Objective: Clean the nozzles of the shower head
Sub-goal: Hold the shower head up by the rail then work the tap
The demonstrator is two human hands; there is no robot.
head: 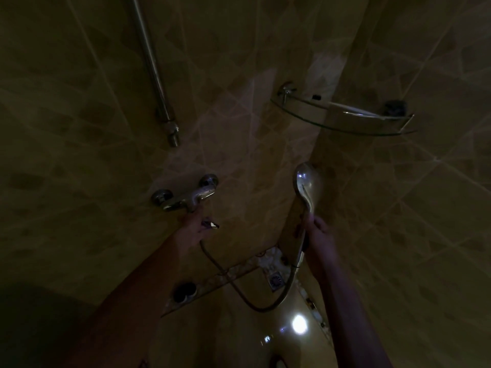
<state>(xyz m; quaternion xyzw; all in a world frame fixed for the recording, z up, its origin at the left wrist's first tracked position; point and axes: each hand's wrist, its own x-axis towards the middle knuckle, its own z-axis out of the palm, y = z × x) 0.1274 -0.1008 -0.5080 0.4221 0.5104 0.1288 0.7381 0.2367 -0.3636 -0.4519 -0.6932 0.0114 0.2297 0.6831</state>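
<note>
The room is dim. My right hand (317, 231) grips the handle of a chrome shower head (305, 181), which it holds upright near the tiled corner with its back towards me; the nozzles are hidden. A metal hose (265, 305) loops from the handle down and back up to the wall mixer tap (187, 197). My left hand (195, 225) reaches up to the underside of the tap, touching its lever, and holds a small purple object (210, 224) that I cannot identify.
A vertical chrome riser pipe (155, 75) runs up the wall above the tap. A glass corner shelf (342, 115) hangs at upper right. Below lie a floor drain (276, 280), a dark round object (184, 291) on a ledge, and a bright light reflection (299, 324).
</note>
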